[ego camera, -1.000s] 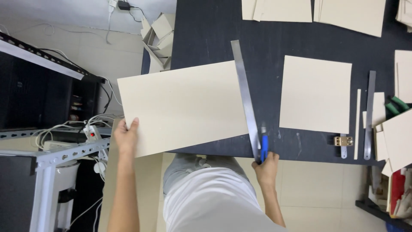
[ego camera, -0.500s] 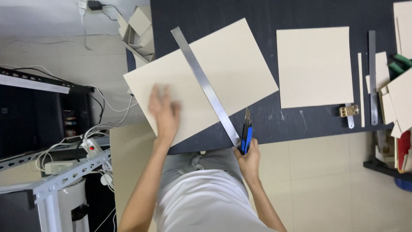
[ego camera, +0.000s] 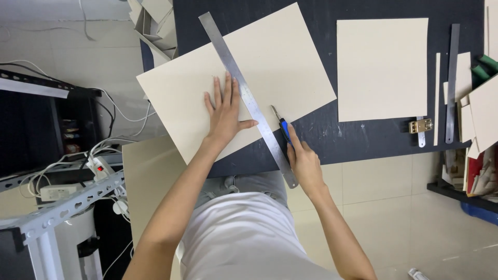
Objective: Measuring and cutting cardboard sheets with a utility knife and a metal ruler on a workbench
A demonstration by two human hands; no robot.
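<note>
Left hand (ego camera: pixel 224 111) lies flat, fingers spread, pressing card (ego camera: pixel 290 62) beside a steel ruler (ego camera: pixel 244 93); right hand (ego camera: pixel 303 163) grips a blue knife (ego camera: pixel 282 127) against the ruler's edge.

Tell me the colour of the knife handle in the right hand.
Blue utility knife handle with black, seen in the head view.

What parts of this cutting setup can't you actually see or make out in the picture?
All in the head view:
- Knife tip: too small to tell whether it touches the big card sheet.
- Knife handle: mostly hidden by the right hand.
- Sheet under the left hand: covered by the palm.
- Ruler markings: too fine to read.
- Card pieces at right: cut off by the frame edge.
- Table front edge: partly hidden by the person's body.
</note>
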